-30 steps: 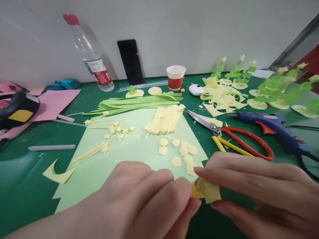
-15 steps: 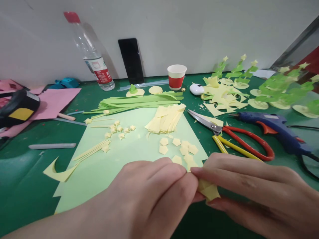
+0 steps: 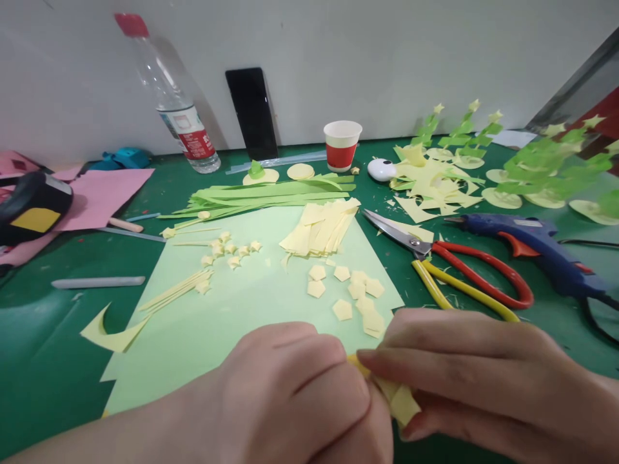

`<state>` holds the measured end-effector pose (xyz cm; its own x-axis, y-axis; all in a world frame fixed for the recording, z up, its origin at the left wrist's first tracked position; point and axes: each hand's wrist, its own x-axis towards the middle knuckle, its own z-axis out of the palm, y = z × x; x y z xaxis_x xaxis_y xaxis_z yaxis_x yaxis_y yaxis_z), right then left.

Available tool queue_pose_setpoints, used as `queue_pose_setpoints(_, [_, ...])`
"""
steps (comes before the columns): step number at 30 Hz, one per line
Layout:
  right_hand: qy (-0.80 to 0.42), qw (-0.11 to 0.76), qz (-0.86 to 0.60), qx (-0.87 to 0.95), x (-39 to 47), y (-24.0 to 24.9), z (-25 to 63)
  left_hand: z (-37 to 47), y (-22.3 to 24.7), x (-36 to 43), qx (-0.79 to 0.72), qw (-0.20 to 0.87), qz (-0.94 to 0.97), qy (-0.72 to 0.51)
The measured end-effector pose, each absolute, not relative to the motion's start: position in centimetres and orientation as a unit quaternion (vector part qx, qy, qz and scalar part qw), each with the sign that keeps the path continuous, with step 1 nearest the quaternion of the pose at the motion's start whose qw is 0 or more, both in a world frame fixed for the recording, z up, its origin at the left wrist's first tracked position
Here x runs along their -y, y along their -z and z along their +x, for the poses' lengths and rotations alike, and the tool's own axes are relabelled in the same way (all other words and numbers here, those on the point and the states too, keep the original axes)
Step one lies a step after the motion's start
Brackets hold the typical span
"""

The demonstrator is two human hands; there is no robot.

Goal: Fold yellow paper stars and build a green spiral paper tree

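Folded yellow paper (image 3: 404, 406) sits between a right hand (image 3: 476, 377), fingers pinched on it, and a tightly curled left hand (image 3: 300, 393), its grip hidden, near loose paper pentagons (image 3: 343, 310), where uneven squeezing could crush the folds.

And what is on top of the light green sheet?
On the sheet I see small yellow stars, flat pentagons, thin strips and a pile of wider strips. The left hand hides some of its near part, so I cannot tell what lies there.
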<state>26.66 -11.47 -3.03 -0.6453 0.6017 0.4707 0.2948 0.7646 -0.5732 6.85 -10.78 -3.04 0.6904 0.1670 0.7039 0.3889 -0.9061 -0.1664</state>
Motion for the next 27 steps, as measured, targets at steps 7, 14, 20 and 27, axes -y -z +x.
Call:
queue_pose_setpoints(7, [-0.041,0.397,-0.286,0.871,11.2,1.4,25.7,7.5,2.3,11.3,0.208,0.213,-0.884,0.360])
queue_pose_setpoints(14, [-0.004,0.434,-0.295,0.851,11.5,1.8,26.1,7.2,1.8,10.4,0.188,0.175,-0.906,0.338])
queue_pose_setpoints(20, [-0.105,0.370,-0.298,0.874,11.8,2.9,26.9,6.9,1.5,9.8,0.191,0.096,-0.925,0.315])
queue_pose_setpoints(27, [-0.120,0.362,-0.290,0.878,11.8,2.5,27.0,7.3,1.5,10.0,0.195,0.094,-0.924,0.316])
